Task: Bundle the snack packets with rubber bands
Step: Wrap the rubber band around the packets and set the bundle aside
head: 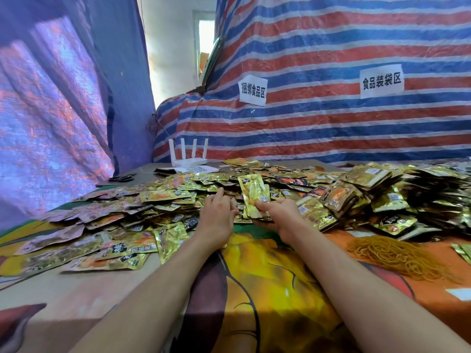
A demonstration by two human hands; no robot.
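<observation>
Grip: right hand [277, 216] pinches upright packet stack [253, 193].
Left hand [219, 215]: relaxed fingers touching loose packets [175, 191].
Rubber bands [397, 256]: 4 o'clock from right hand.

Recorded: gold foil snack packets [254, 194] were glossy, crinkled film; tan rubber bands [397, 256] looked matt; printed yellow-orange table cloth [267, 289] was smooth, faintly sheened; striped woven plastic tarpaulin [331, 47] was creased; white plastic router [190, 159] was smooth.

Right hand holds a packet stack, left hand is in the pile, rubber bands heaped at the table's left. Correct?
No. The head view shows the rubber bands heaped at the right of the table. The rest stands: the right hand holds the packet stack, and the left hand is in the pile.
</observation>
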